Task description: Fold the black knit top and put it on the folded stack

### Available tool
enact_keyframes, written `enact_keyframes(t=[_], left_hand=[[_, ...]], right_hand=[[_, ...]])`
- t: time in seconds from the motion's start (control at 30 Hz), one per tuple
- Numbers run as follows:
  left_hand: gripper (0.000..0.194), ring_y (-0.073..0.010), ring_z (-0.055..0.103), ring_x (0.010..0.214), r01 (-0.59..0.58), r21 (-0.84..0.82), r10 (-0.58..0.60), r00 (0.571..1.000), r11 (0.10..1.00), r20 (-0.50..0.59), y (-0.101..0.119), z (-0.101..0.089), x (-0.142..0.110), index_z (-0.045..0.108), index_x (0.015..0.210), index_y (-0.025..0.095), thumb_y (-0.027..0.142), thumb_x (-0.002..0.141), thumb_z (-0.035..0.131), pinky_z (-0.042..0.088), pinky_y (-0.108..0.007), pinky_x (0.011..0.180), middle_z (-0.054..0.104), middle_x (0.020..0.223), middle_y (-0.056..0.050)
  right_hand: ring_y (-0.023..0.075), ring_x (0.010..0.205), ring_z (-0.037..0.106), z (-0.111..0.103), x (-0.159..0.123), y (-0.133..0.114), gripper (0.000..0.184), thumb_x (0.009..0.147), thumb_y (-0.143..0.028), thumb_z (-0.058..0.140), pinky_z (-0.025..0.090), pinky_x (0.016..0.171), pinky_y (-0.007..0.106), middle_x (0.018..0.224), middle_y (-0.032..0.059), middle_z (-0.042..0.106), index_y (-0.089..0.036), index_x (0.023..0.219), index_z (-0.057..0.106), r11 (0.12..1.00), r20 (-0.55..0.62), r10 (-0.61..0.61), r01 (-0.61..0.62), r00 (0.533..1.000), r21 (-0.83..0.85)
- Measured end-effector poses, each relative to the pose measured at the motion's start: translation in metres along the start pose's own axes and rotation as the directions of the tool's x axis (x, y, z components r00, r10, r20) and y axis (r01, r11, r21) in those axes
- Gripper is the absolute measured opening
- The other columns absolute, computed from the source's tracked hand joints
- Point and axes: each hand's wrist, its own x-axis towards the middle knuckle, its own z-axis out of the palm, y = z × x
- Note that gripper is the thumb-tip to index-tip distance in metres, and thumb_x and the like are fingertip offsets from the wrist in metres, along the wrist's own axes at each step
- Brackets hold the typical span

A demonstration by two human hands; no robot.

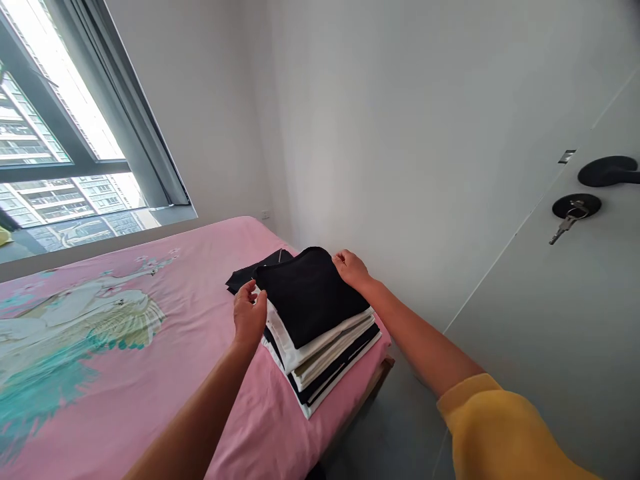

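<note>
A folded black garment [315, 293] lies on top of a stack of folded clothes [320, 363] in white, beige and black. The garment's exact kind does not show. My right hand [351, 269] is closed at its far right edge, the fingers curled in a pinch. At the left corner of the same garment, my left hand [250, 312] has its fingers bent and its thumb close to the cloth. Another dark folded piece [260, 265] sticks out behind the stack on the left, partly hidden.
The stack stands near the edge of a bed with a pink sheet [200, 373], printed with a white and teal bird. A pale wall [390, 133] rises close behind. On the right is a door with a black handle [607, 171] and keys [567, 223]. A window [60, 133] is at left.
</note>
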Motion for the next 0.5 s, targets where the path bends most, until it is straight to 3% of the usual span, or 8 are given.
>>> enact_keyframes(t=[0.03, 0.1, 0.17, 0.23, 0.3, 0.37, 0.43, 0.5], left_hand=[[0.032, -0.0203, 0.051, 0.114, -0.223, 0.140, 0.213, 0.974, 0.965, 0.082, 0.003, 0.001, -0.012, 0.058, 0.110, 0.025, 0.025, 0.078, 0.060, 0.040, -0.035, 0.099, 0.055, 0.121, -0.005], [0.033, -0.0229, 0.040, 0.127, -0.627, 0.329, 0.515, 0.774, 0.706, 0.368, 0.008, 0.005, -0.036, 0.058, 0.116, 0.024, 0.031, 0.086, 0.048, 0.031, -0.041, 0.107, 0.049, 0.133, -0.006], [0.042, -0.0228, 0.029, 0.135, -0.805, 0.359, 0.520, 0.584, 0.473, 0.624, 0.007, 0.011, -0.057, 0.048, 0.129, 0.025, 0.035, 0.089, 0.042, 0.022, -0.045, 0.112, 0.041, 0.142, -0.005], [0.055, -0.0241, 0.023, 0.138, -0.863, 0.391, 0.401, 0.498, 0.321, 0.769, -0.002, 0.015, -0.075, 0.035, 0.139, 0.028, 0.040, 0.087, 0.045, 0.016, -0.049, 0.113, 0.033, 0.148, -0.004], [0.065, -0.0261, 0.020, 0.139, -0.870, 0.432, 0.287, 0.488, 0.237, 0.824, -0.015, 0.013, -0.088, 0.027, 0.143, 0.028, 0.039, 0.084, 0.050, 0.015, -0.053, 0.112, 0.027, 0.150, -0.005], [0.069, -0.0270, 0.017, 0.139, -0.854, 0.475, 0.230, 0.516, 0.214, 0.825, -0.026, 0.005, -0.098, 0.022, 0.144, 0.028, 0.031, 0.082, 0.051, 0.016, -0.055, 0.111, 0.021, 0.152, -0.005], [0.069, -0.0272, 0.017, 0.140, -0.828, 0.513, 0.216, 0.556, 0.227, 0.803, -0.032, -0.006, -0.103, 0.020, 0.145, 0.029, 0.028, 0.083, 0.050, 0.017, -0.057, 0.109, 0.019, 0.153, -0.005], [0.065, -0.0274, 0.019, 0.139, -0.802, 0.537, 0.226, 0.592, 0.262, 0.773, -0.034, -0.018, -0.105, 0.022, 0.144, 0.029, 0.032, 0.085, 0.048, 0.019, -0.057, 0.109, 0.022, 0.152, -0.006]], right_hand=[[0.0179, 0.099, 0.054, -0.003, -0.013, -0.004, 0.030, 0.089, -0.041, 0.042, 0.040, 0.087, 0.030, 0.108, 0.0064, 0.061, -0.021, 0.105, 0.058, 0.993, -0.009, -0.116, 0.116, 0.993, -0.018], [0.0173, 0.113, 0.048, -0.006, -0.040, -0.011, 0.036, 0.092, -0.041, 0.036, 0.035, 0.097, 0.031, 0.120, 0.0068, 0.057, -0.020, 0.115, 0.055, 0.924, 0.023, -0.373, 0.374, 0.928, -0.077], [0.0178, 0.129, 0.035, -0.004, -0.063, -0.011, 0.042, 0.094, -0.041, 0.032, 0.026, 0.107, 0.036, 0.135, 0.0065, 0.048, -0.021, 0.127, 0.048, 0.826, 0.153, -0.523, 0.543, 0.839, -0.152], [0.0190, 0.137, 0.021, 0.000, -0.076, -0.002, 0.048, 0.094, -0.043, 0.030, 0.016, 0.111, 0.043, 0.146, 0.0042, 0.034, -0.025, 0.138, 0.036, 0.774, 0.324, -0.512, 0.591, 0.795, -0.226], [0.0198, 0.139, 0.015, 0.002, -0.079, 0.014, 0.053, 0.094, -0.044, 0.030, 0.012, 0.111, 0.048, 0.151, 0.0024, 0.022, -0.027, 0.143, 0.025, 0.781, 0.424, -0.411, 0.552, 0.807, -0.292], [0.0207, 0.139, 0.015, -0.001, -0.075, 0.031, 0.056, 0.093, -0.046, 0.029, 0.011, 0.110, 0.049, 0.152, 0.0032, 0.019, -0.026, 0.144, 0.022, 0.819, 0.405, -0.300, 0.451, 0.864, -0.355], [0.0212, 0.136, 0.023, -0.009, -0.070, 0.046, 0.053, 0.094, -0.046, 0.027, 0.018, 0.108, 0.045, 0.149, 0.0065, 0.028, -0.022, 0.141, 0.030, 0.870, 0.274, -0.217, 0.313, 0.937, -0.381], [0.0204, 0.124, 0.041, -0.020, -0.070, 0.058, 0.050, 0.094, -0.045, 0.024, 0.031, 0.100, 0.037, 0.135, 0.0100, 0.048, -0.018, 0.130, 0.046, 0.928, 0.096, -0.141, 0.165, 0.985, -0.333]])
